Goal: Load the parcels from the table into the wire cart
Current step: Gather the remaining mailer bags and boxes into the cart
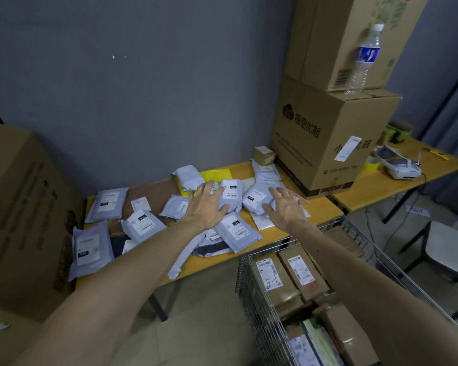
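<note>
Several grey poly-bag parcels with white labels lie scattered on the wooden table (283,235). My left hand (205,206) reaches over the middle of the pile with fingers spread, its fingertips over a labelled grey parcel (232,194). My right hand (286,207) is spread above another grey parcel (254,198) just to the right. Neither hand holds anything. The wire cart (251,294) stands below the table's front right corner and holds several brown boxes with labels.
Two big cardboard boxes (325,138) are stacked at the table's right end, with a water bottle (364,59) on top. A large carton (24,220) stands on the left. A second table (397,178) with a label printer and a white chair (450,247) are on the right.
</note>
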